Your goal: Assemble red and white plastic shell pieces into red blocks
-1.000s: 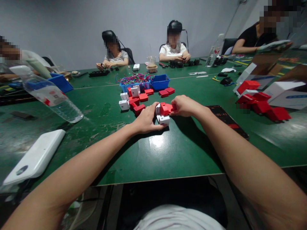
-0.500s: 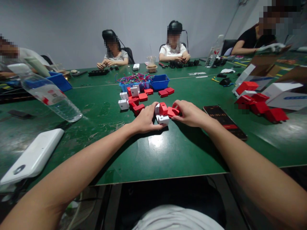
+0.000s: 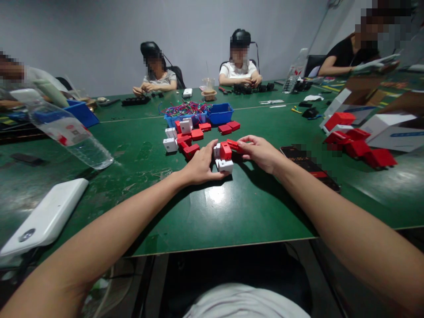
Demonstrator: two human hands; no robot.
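Note:
My left hand (image 3: pixel 199 166) curves around a small cluster on the table, its thumb along the near side and fingers along the far side. In that cluster, a red block (image 3: pixel 225 150) stands among white charger-like blocks (image 3: pixel 225 166), the nearest with a small dark port. My right hand (image 3: pixel 260 152) pinches another red block (image 3: pixel 234 145) between thumb and fingers, tilted, just right of the cluster. Whether this block touches the standing red one I cannot tell. Beyond my left hand lies a loose pile of red and white blocks (image 3: pixel 184 138).
Blue bins (image 3: pixel 221 115), one with tangled wires (image 3: pixel 188 108), stand behind the pile. A phone (image 3: pixel 309 168) lies right of my right hand. More red blocks (image 3: pixel 357 148) sit by white boxes (image 3: pixel 392 132). Left are a bottle (image 3: pixel 74 132) and white power bank (image 3: pixel 46 216). Several people work around the table.
My right hand has raised and turned the red block, so that it now shows tilted, nearer the top of the cluster. My left hand has hardly moved.

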